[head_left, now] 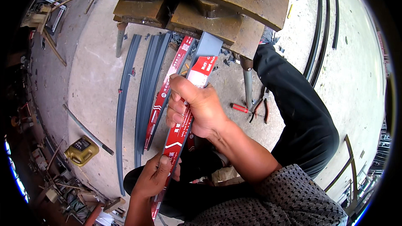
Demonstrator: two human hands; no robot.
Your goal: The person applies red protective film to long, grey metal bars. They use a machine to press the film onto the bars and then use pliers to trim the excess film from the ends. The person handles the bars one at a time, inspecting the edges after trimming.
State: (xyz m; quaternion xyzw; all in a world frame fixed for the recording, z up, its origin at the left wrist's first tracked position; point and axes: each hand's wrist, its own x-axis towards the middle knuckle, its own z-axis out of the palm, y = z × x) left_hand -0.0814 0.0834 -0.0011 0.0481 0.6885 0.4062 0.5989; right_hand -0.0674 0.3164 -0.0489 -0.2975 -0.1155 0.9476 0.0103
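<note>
A long grey profile strip (210, 44) with red printed film slants up from my lap, its bare far end at the edge of a heavy brown metal press (217, 21). Whether that end sits inside the press is hard to see. My right hand (197, 106) wraps around the strip's middle, just below a torn edge of the film. Lower down, my left hand (157, 175) grips the same strip, thumb on top. Beside it on the floor lies another red-filmed strip (161, 96), and left of that are several plain grey strips (146, 79).
A red-handled screwdriver (240, 108) and pliers (264, 106) lie by a metal leg (247, 83) of the press. At left are an olive-gold jug (81, 150) and a metal rod (88, 129). Long black strips (320, 29) lie at far right. Dark scraps litter the floor under the press.
</note>
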